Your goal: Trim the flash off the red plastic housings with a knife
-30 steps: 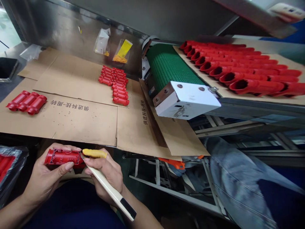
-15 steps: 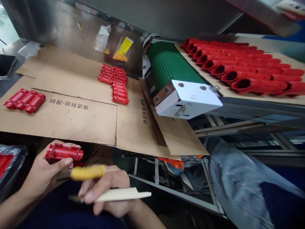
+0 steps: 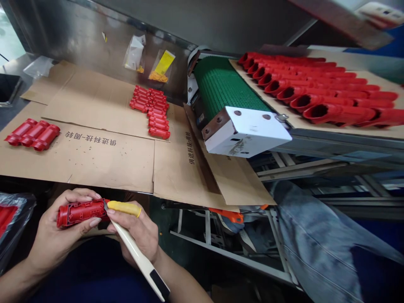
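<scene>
My left hand (image 3: 61,229) is closed around a red plastic housing (image 3: 83,211), fingers behind and thumb along the front edge, its open side with moulded ribs facing up. My right hand (image 3: 140,231) grips a knife with a long cream handle (image 3: 132,248); the handle slants down to the right and has a dark patch near its end. The knife's small blade (image 3: 106,205) meets the right end of the housing, though the exact contact is hard to see. A yellow finger cot (image 3: 124,207) covers the right index finger.
Three red housings (image 3: 33,134) lie on the cardboard (image 3: 104,164) at left, several more (image 3: 158,118) farther back. Red tubular parts (image 3: 341,113) line the board beside a green conveyor belt (image 3: 224,84). A plastic-lined container (image 3: 15,219) stands at left. Another person's jeans-clad leg (image 3: 309,235) is at right.
My right hand has swung the knife up and left to the housing, turning its handle downward. My left hand has shifted the housing slightly and tilted its right end up.
</scene>
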Available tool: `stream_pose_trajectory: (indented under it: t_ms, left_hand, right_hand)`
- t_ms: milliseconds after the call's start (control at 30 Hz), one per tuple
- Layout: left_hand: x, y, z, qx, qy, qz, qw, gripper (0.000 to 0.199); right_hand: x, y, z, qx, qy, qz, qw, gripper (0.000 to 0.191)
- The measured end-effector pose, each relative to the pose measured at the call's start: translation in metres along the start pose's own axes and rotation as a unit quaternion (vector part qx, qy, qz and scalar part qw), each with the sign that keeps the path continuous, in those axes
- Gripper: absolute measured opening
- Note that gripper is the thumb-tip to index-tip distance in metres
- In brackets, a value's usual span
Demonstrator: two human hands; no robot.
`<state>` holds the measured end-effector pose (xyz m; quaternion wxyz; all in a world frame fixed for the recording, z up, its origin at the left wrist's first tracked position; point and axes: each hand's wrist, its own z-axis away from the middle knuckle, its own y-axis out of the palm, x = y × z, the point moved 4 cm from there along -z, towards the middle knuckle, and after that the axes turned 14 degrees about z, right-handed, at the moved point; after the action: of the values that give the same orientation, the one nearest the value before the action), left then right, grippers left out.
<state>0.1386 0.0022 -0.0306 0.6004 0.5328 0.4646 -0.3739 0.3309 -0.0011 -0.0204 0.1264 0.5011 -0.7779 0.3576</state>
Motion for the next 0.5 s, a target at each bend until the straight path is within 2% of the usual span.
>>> stream_pose_trajectory:
  t_ms: [133,400,500]
  left_hand:
    - [-0.0005,0.0025,0.0017,-0.008,-0.009,0.014,1.000,0.026]
    - [0.0013,-0.0046,0.0002,0.027,0.026,-0.024,0.999,0.024]
    - [0.0021,-0.0053,0.0007,0.048,0.038,-0.039,0.997,0.024]
  right_hand:
    - [0.0027,-0.0031,-0.0023,0.007,0.004,0.004,1.000,0.035]
    - [0.0039,-0.0035,-0.0034,0.006,0.008,-0.002,1.000,0.033]
    - [0.0023,-0.0016,-0.0028,0.024,0.030,-0.026,0.999,0.028]
